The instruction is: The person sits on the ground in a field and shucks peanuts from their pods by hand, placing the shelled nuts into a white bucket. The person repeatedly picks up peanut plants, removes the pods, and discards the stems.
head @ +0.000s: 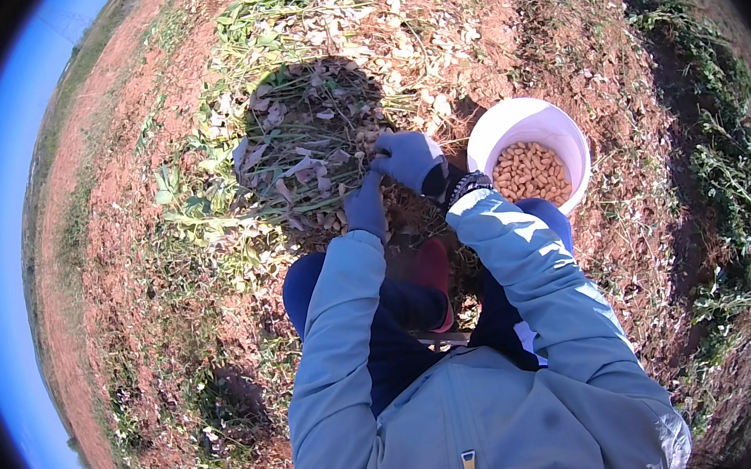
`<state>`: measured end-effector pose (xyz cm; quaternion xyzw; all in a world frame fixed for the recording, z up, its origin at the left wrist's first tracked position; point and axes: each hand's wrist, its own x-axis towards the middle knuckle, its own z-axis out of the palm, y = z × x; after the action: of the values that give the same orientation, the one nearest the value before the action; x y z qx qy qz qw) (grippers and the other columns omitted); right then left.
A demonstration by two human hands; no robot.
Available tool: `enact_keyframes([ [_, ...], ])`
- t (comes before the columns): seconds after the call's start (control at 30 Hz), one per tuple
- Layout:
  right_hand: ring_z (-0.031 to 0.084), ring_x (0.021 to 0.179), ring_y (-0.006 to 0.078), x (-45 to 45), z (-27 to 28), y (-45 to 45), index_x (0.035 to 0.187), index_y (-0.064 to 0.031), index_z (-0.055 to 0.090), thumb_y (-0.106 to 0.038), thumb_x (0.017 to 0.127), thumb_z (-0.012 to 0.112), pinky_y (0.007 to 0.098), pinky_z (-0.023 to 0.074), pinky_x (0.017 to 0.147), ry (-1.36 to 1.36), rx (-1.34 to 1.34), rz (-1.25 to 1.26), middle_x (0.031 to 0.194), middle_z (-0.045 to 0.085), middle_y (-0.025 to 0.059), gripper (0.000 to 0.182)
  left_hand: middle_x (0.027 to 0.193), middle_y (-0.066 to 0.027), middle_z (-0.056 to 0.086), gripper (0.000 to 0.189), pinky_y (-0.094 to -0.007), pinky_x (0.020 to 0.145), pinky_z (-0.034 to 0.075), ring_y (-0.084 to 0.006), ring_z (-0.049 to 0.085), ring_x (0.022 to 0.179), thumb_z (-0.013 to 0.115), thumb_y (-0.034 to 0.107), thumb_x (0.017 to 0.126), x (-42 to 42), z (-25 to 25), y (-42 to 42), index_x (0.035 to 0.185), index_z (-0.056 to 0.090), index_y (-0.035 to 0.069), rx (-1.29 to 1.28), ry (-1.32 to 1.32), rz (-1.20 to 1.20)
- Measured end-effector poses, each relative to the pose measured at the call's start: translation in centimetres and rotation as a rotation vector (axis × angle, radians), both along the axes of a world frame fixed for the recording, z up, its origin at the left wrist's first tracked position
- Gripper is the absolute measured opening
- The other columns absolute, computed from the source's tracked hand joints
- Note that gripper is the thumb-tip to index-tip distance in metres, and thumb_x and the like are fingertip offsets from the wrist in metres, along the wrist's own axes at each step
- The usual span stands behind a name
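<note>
My left hand [365, 210], in a grey-blue glove, is at the near right edge of a heap of pulled peanut plants [302, 167]. Its fingertips meet those of my right hand [412, 159], gloved alike, with the fingers curled. Several pale peanut pods [367, 138] hang among the roots just beyond the right fingertips. Whether either hand grips a stem or a pod is hidden by the fingers. Right of my right hand stands a white plastic bucket [580, 149], partly filled with loose unshelled peanuts [531, 170].
My knees and a red shoe [434, 276] are just below the hands. More uprooted peanut plants [302, 13] with pods lie farther ahead in the sun. Reddish soil [623, 226] with dry leaf litter surrounds me. A row of green plants [721, 171] runs along the right.
</note>
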<state>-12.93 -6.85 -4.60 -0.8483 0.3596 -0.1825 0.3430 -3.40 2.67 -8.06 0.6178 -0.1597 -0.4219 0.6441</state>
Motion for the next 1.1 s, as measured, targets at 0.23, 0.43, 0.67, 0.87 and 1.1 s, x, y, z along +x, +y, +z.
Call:
enact_keyframes([
  [0.23,0.060,0.076,0.0357,0.5,-0.1,1.2,0.081,-0.0072,0.057,-0.022,0.072,0.064,0.0434,0.0475,0.067,-0.067,-0.086,0.128,0.082,0.060,0.0166,0.019,0.086,-0.0053,0.062,0.052,-0.0309,0.067,0.044,-0.0150,0.055,0.077,0.064,0.044,0.079,1.5,-1.6,-0.9,0.098,0.063,-0.004,0.183,0.099,0.039],
  [0.43,0.062,0.076,0.0355,-7.1,2.0,-4.2,0.088,-0.0090,0.063,-0.021,0.073,0.061,0.0434,0.0496,0.067,0.380,-0.292,-0.184,0.079,0.063,0.0167,0.019,0.080,-0.0075,0.065,0.040,-0.0333,0.065,0.044,-0.0168,0.056,0.072,0.060,0.038,0.081,2.3,-1.6,-1.4,0.088,0.067,-0.001,0.357,0.059,0.091],
  [0.67,0.058,0.100,0.0330,-3.9,2.6,-1.6,0.109,-0.0117,0.061,-0.025,0.074,0.067,0.0381,0.0477,0.081,-0.126,-0.177,0.077,0.106,0.060,0.0132,0.038,0.083,-0.0088,0.068,0.044,-0.0350,0.069,0.045,-0.0199,0.061,0.077,0.054,0.039,0.085,2.1,0.4,0.5,0.089,0.065,-0.004,0.302,-0.367,-0.065],
  [0.87,0.054,0.107,0.0308,-0.5,2.7,-0.6,0.132,-0.0139,0.043,-0.032,0.069,0.073,0.0383,0.0445,0.088,-0.321,-0.208,0.314,0.120,0.052,0.0136,0.072,0.096,-0.0135,0.067,0.035,-0.0408,0.079,0.048,-0.0336,0.062,0.089,0.056,0.041,0.087,3.5,-0.9,4.0,0.099,0.067,0.011,0.245,-1.041,-0.084],
  [1.1,0.057,0.099,0.0335,0.0,2.4,-0.1,0.117,-0.0126,0.053,-0.034,0.069,0.069,0.0400,0.0464,0.083,0.037,-0.055,0.327,0.109,0.055,0.0141,0.056,0.102,-0.0098,0.064,0.037,-0.0325,0.077,0.048,-0.0181,0.061,0.092,0.061,0.027,0.086,3.1,1.8,4.5,0.110,0.060,-0.001,0.018,-0.570,-0.144],
])
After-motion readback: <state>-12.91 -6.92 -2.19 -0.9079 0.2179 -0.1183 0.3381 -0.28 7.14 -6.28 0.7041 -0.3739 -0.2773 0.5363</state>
